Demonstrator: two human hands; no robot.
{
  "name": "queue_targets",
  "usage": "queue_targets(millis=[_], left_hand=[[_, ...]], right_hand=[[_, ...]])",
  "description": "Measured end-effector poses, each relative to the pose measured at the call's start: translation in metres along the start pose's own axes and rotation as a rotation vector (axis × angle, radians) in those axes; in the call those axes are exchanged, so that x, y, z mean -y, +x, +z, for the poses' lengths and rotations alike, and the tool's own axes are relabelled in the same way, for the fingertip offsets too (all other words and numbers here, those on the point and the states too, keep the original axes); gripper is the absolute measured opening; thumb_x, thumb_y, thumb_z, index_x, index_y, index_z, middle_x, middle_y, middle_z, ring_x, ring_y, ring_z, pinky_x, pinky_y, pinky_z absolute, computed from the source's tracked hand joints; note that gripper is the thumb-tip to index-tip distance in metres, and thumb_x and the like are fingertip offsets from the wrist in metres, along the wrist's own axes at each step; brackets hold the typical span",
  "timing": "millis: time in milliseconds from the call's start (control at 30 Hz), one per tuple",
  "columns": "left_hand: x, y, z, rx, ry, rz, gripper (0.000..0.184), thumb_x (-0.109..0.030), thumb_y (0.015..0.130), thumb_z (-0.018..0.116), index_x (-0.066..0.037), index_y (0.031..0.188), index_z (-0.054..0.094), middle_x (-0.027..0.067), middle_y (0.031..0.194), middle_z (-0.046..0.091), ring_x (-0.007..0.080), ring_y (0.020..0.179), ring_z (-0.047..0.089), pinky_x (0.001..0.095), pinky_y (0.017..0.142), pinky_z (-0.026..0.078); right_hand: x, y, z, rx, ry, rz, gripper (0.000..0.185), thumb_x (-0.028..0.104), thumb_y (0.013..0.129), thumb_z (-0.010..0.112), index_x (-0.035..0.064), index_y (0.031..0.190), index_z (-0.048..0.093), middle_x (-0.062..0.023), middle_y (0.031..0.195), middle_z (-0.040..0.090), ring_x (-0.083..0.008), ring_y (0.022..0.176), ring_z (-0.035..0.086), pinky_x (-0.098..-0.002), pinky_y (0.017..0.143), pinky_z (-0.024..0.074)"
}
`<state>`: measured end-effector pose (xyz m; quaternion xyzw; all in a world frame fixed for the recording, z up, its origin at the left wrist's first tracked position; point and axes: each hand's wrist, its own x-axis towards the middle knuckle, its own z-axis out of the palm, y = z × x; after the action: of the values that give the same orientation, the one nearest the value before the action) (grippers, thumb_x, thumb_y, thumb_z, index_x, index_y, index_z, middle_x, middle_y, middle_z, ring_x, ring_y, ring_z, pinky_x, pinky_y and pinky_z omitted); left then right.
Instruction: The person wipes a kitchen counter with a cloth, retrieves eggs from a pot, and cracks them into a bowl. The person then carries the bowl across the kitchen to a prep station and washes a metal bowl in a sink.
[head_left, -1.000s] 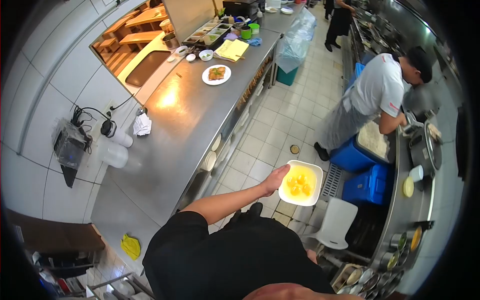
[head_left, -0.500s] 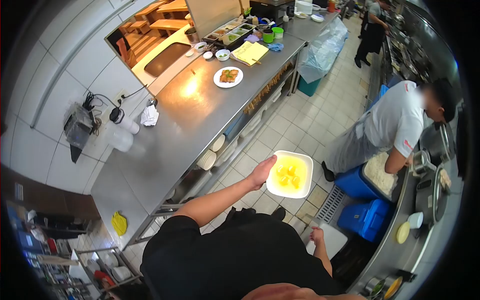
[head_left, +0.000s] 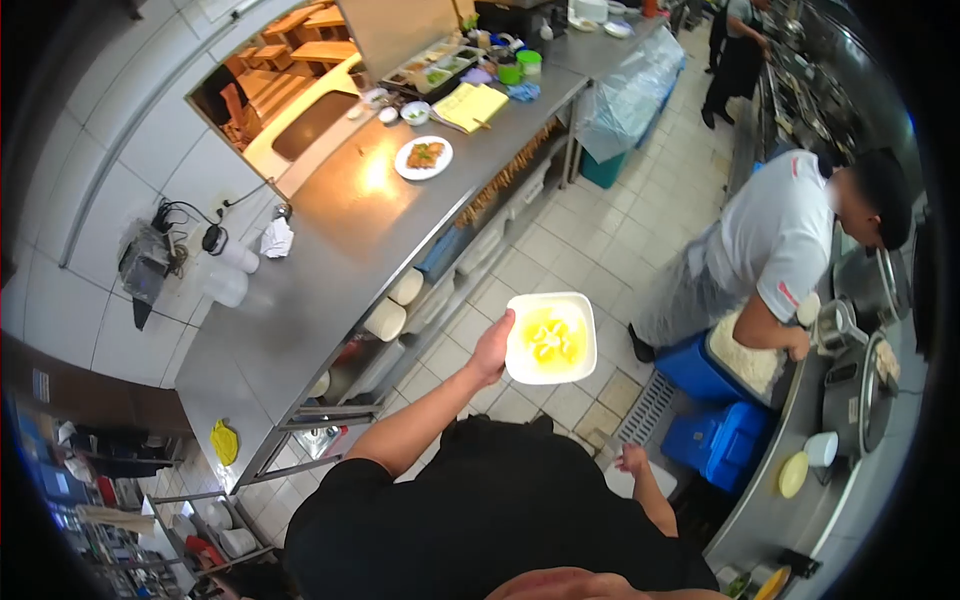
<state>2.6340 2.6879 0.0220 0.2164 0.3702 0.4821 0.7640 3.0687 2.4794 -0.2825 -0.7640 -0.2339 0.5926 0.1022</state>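
Note:
My left hand (head_left: 492,348) is closed on the left edge of a square white bowl (head_left: 522,367), held out in front of me over the floor. Raw eggs (head_left: 552,340) lie in it, their yellow yolks showing under a bright glare. At my right side hangs my right hand (head_left: 632,460), fingers loosely bent and apart, with nothing visible in it. A pale lid or board (head_left: 652,486) lies below that hand; I cannot tell which.
To the left runs a steel counter (head_left: 330,265) bearing a plate of food (head_left: 423,158) and a yellow notepad (head_left: 470,106). A co-worker (head_left: 785,230) bends over a blue bin of white rice or similar grains (head_left: 742,360) at right. Another blue bin (head_left: 715,445) stands nearer.
My left hand and the bowl have shifted left in view, and glare now covers the yolks. The co-worker's hand has come up from the bin towards its right edge.

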Motion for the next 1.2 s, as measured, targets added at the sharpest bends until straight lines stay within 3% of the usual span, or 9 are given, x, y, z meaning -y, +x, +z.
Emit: queue_targets(millis=[133, 167, 233, 267, 633, 833, 967, 1133, 1200], left_hand=[[0.016, 0.009, -0.014, 0.026, 0.078, 0.007, 0.061, -0.048, 0.101, 0.033, 0.003, 0.130, 0.048, 0.0143, 0.127, 0.059, 0.0229, 0.113, 0.059, 0.0361, 0.099, 0.046], [0.014, 0.005, -0.012, 0.026, 0.046, -0.019, 0.057, -0.045, 0.102, 0.033, 0.003, 0.130, 0.047, 0.0136, 0.126, 0.059, 0.0215, 0.111, 0.060, 0.0349, 0.097, 0.047], [0.009, 0.004, -0.004, 0.070, -0.003, -0.054, 0.054, -0.042, 0.103, 0.033, 0.003, 0.130, 0.046, 0.0130, 0.125, 0.059, 0.0205, 0.110, 0.060, 0.0342, 0.096, 0.047], [0.012, -0.001, 0.000, 0.090, -0.023, -0.057, 0.054, -0.041, 0.103, 0.031, 0.003, 0.131, 0.045, 0.0130, 0.125, 0.059, 0.0209, 0.110, 0.060, 0.0347, 0.096, 0.047], [0.024, -0.026, -0.016, 0.186, 0.210, -0.175, 0.053, -0.040, 0.104, 0.030, 0.003, 0.131, 0.045, 0.0138, 0.124, 0.059, 0.0224, 0.109, 0.060, 0.0344, 0.094, 0.048], [0.038, -0.048, -0.023, 0.329, 0.260, -0.310, 0.052, -0.040, 0.104, 0.031, 0.003, 0.128, 0.047, 0.0125, 0.122, 0.060, 0.0212, 0.107, 0.061, 0.0325, 0.093, 0.048], [0.053, -0.062, -0.023, 0.368, 0.240, -0.358, 0.051, -0.040, 0.104, 0.032, 0.003, 0.127, 0.048, 0.0121, 0.119, 0.061, 0.0201, 0.105, 0.061, 0.0317, 0.091, 0.049], [0.066, -0.084, -0.016, 0.386, 0.274, -0.369, 0.050, -0.039, 0.104, 0.032, 0.002, 0.128, 0.047, 0.0121, 0.119, 0.061, 0.0197, 0.105, 0.061, 0.0317, 0.090, 0.050], [0.070, -0.094, -0.015, 0.392, 0.299, -0.370, 0.050, -0.039, 0.104, 0.032, 0.002, 0.129, 0.046, 0.0122, 0.119, 0.060, 0.0200, 0.106, 0.061, 0.0318, 0.091, 0.049]], right_hand=[[-0.002, 0.009, 0.005, 0.072, -0.183, -0.073, 0.042, 0.032, 0.099, 0.037, 0.0028, 0.125, 0.051, -0.0166, 0.090, 0.070, -0.0244, 0.056, 0.065, -0.0317, 0.045, 0.0502], [-0.046, 0.054, 0.002, 0.072, -0.669, -0.506, 0.039, 0.027, 0.097, 0.040, 0.0015, 0.125, 0.053, -0.0163, 0.091, 0.070, -0.0234, 0.062, 0.067, -0.0307, 0.046, 0.0506], [-0.016, -0.002, 0.019, -0.005, -0.058, -0.182, 0.041, 0.014, 0.091, 0.045, 0.0019, 0.130, 0.053, -0.0134, 0.088, 0.069, -0.0224, 0.066, 0.067, -0.0330, 0.049, 0.0519], [-0.030, 0.009, 0.024, 0.004, -0.216, -0.224, 0.042, 0.012, 0.090, 0.045, 0.0043, 0.131, 0.053, -0.0113, 0.089, 0.069, -0.0211, 0.064, 0.066, -0.0324, 0.049, 0.0508], [-0.070, -0.098, 0.117, -0.181, 0.026, 0.139, 0.041, 0.012, 0.085, 0.045, 0.0111, 0.125, 0.058, -0.0057, 0.084, 0.068, -0.0171, 0.050, 0.059, -0.0309, 0.044, 0.0465], [-0.121, -0.157, 0.202, -0.281, 0.354, 0.206, 0.041, 0.017, 0.078, 0.053, 0.0054, 0.116, 0.061, -0.0112, 0.072, 0.065, -0.0225, 0.049, 0.060, -0.0360, 0.042, 0.0463], [-0.178, -0.172, 0.233, -0.164, 0.181, 0.250, 0.036, 0.023, 0.078, 0.055, 0.0040, 0.108, 0.064, -0.0104, 0.067, 0.062, -0.0224, 0.049, 0.061, -0.0355, 0.042, 0.0478], [-0.182, -0.219, 0.207, -0.176, 0.259, 0.409, 0.043, 0.040, 0.076, 0.070, 0.0024, 0.097, 0.065, -0.0127, 0.064, 0.060, -0.0226, 0.050, 0.060, -0.0351, 0.046, 0.0505], [-0.146, -0.248, 0.141, -0.190, 0.200, 0.277, 0.072, 0.049, 0.064, 0.079, 0.0097, 0.118, 0.052, -0.0182, 0.090, 0.059, -0.0280, 0.066, 0.063, -0.0372, 0.049, 0.0535]])
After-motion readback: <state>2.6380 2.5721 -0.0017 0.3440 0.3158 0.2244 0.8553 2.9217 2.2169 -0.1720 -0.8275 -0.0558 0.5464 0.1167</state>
